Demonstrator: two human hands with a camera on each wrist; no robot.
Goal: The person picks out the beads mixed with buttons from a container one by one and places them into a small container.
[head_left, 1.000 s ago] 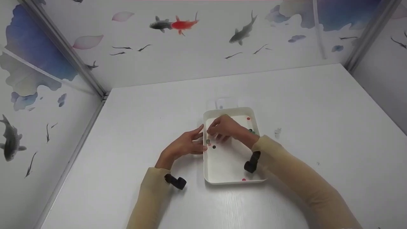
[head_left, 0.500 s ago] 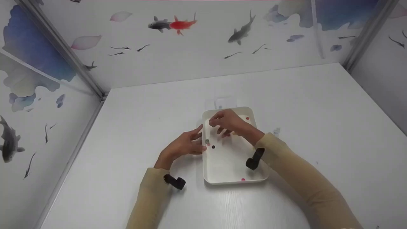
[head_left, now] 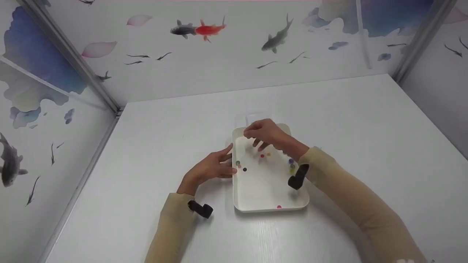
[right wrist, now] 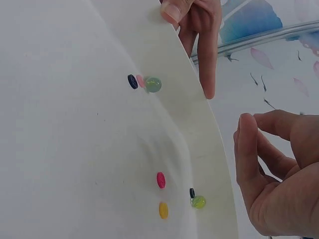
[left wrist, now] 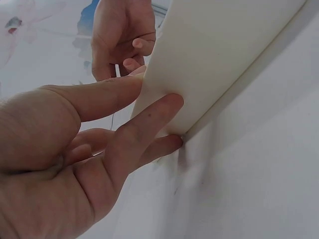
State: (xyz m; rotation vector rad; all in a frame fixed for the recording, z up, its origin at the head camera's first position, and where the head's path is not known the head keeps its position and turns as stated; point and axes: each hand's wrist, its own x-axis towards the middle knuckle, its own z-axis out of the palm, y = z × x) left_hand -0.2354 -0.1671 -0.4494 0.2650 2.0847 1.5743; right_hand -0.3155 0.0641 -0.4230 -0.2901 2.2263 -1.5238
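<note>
A white shallow tray (head_left: pixel 261 191) lies on the table before me. My left hand (head_left: pixel 210 168) holds its left rim, thumb hooked over the edge and fingers against the outer wall. Above the tray's far left part is my right hand (head_left: pixel 270 132); its thumb and forefinger tips meet. In the right wrist view nothing shows between those tips, so anything tiny there is hidden. Inside the tray lie a dark button (right wrist: pixel 132 81), a pink button (right wrist: pixel 140 80), a pale green bead (right wrist: pixel 153 84), a red button (right wrist: pixel 160 179), a yellow button (right wrist: pixel 163 210) and a yellow-green bead (right wrist: pixel 199 201).
A clear plastic box (head_left: pixel 254 117) stands just beyond the tray's far edge, partly behind my right hand. More small coloured pieces (head_left: pixel 291 166) lie along the tray's right side, and a pink one (head_left: pixel 279 207) at its near edge. Printed panels enclose the table.
My right hand has risen from the tray's left side and moved away from me and slightly right, toward the clear box. The red and yellow pieces beneath it now show. My left hand stays.
</note>
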